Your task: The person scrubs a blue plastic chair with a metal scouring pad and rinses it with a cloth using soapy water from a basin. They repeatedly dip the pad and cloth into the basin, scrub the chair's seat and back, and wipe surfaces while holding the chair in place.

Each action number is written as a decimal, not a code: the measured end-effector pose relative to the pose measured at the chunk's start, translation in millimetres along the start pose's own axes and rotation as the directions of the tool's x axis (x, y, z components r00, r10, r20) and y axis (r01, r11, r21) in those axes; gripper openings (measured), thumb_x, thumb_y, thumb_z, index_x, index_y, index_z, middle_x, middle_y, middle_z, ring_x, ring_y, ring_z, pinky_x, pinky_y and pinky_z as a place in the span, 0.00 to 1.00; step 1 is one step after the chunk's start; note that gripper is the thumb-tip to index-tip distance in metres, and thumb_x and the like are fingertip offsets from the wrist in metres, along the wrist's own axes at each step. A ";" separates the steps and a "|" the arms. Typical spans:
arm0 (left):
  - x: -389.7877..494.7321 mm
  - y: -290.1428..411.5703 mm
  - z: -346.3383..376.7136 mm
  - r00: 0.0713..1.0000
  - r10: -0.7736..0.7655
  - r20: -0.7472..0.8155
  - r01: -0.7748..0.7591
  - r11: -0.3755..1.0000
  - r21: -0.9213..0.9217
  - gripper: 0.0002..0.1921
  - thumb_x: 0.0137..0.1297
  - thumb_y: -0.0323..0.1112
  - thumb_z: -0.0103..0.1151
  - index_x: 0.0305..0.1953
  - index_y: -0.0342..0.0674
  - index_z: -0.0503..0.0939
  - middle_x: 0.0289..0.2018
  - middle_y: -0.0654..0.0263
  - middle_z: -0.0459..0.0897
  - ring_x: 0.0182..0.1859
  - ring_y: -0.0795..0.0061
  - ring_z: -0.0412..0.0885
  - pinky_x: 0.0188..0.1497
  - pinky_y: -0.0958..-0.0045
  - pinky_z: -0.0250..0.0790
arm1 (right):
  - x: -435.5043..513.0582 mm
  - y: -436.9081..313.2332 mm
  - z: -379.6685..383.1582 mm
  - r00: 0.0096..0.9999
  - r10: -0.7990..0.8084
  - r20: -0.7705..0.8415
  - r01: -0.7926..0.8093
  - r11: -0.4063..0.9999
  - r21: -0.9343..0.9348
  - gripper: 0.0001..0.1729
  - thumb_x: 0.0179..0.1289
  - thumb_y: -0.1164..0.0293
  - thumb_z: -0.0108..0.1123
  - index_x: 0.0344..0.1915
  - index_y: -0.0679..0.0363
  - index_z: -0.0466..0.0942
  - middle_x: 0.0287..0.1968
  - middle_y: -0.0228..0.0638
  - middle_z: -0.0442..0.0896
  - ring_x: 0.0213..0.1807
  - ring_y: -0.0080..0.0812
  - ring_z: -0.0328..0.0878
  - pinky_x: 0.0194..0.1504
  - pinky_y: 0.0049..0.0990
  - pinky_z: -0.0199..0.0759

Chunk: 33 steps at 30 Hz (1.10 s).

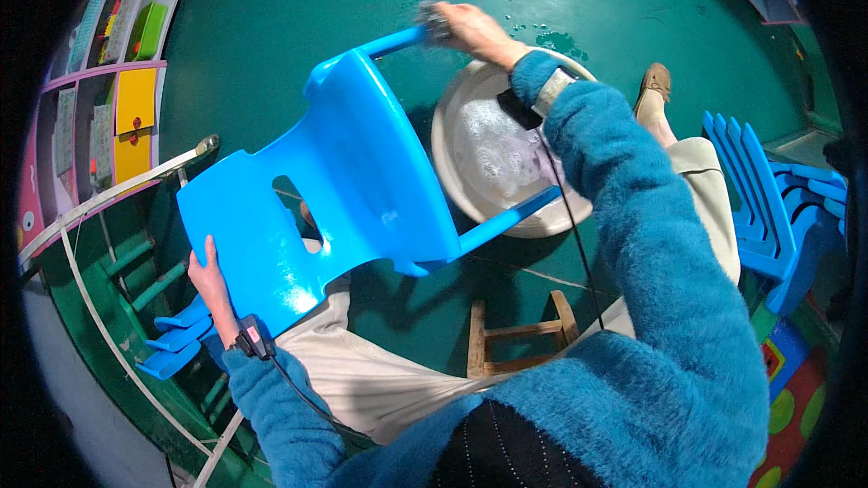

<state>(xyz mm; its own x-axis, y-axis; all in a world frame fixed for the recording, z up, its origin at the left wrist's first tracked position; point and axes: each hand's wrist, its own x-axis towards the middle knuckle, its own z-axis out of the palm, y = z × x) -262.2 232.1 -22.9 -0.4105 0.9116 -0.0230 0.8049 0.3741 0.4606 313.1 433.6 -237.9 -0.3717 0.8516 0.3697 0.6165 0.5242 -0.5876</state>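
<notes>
A blue plastic child's chair (386, 169) lies tilted across my lap, its legs pointing to the right and away from me. My left hand (211, 281) grips the edge of its backrest, thumb on top. My right hand (478, 34) holds a grey scrubbing pad (434, 22), blurred, against the end of the far chair leg. Under my right forearm stands a round whitish basin (451, 176) with foamy water (491, 142). The near chair leg reaches over the basin's rim. The chair's seat and back look shiny.
Stacked blue chairs (759, 217) stand at the right, and more blue chair parts (178, 346) at the left. A wooden stool (522, 331) is below the basin. A white metal frame (102, 200) and toy shelves (139, 64) line the left. Water drops (559, 41) spot the green floor.
</notes>
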 end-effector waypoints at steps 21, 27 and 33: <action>11.6 -4.4 0.8 0.998 -0.005 -0.056 0.015 0.983 0.181 0.38 0.65 0.59 0.61 0.53 0.19 0.77 0.49 0.46 0.84 0.51 0.60 0.82 0.57 0.62 0.70 | -189.0 -131.5 -112.9 0.452 0.222 0.864 -0.546 0.834 0.072 0.49 0.46 0.72 0.70 0.71 0.54 0.60 0.64 0.47 0.66 0.69 0.50 0.62 0.73 0.44 0.54; 6.0 -7.0 -2.0 0.966 -0.180 0.185 0.232 0.918 -0.321 0.30 0.68 0.51 0.62 0.57 0.28 0.77 0.50 0.56 0.84 0.48 0.70 0.82 0.52 0.69 0.73 | -228.3 -149.7 -93.5 0.629 0.286 0.723 -0.577 0.795 0.187 0.44 0.51 0.68 0.68 0.70 0.51 0.62 0.65 0.47 0.65 0.69 0.50 0.63 0.72 0.44 0.57; 2.4 -18.9 -11.2 0.957 -0.207 0.205 0.272 0.883 -0.382 0.26 0.70 0.47 0.61 0.57 0.30 0.76 0.50 0.56 0.83 0.46 0.69 0.82 0.49 0.68 0.76 | -237.1 -122.5 -93.2 0.565 0.408 0.718 -0.676 0.728 0.118 0.42 0.42 0.82 0.60 0.64 0.54 0.69 0.64 0.42 0.69 0.68 0.46 0.65 0.71 0.40 0.60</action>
<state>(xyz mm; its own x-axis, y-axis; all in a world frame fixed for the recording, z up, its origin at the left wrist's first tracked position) -283.2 225.3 -21.7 -0.4715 0.8297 -0.2988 0.4356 0.5137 0.7391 390.4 166.5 -186.5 -0.4568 0.7012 -0.5474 0.6176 -0.1930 -0.7625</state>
